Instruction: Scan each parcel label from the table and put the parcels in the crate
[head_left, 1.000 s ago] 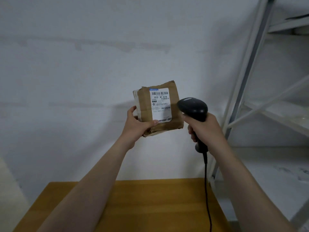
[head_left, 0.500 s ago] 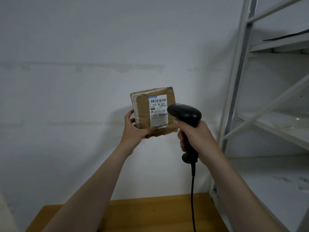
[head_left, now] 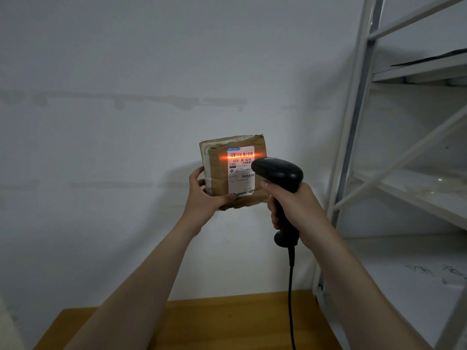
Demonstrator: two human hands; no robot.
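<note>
A brown cardboard parcel is held up in front of the wall, its white label facing me. My left hand grips it from below and the left side, thumb on the front. My right hand grips the handle of a black barcode scanner just right of the parcel, its head overlapping the label's right edge. A red scan line lies across the top barcode. The crate is out of view.
The far edge of a wooden table shows at the bottom. The scanner's black cable hangs down to it. A white metal shelf rack stands at the right against the white wall.
The red scan line has come on across the label's top barcode. The scanner has moved closer to the parcel. My view has tilted up, so less of the table shows.
</note>
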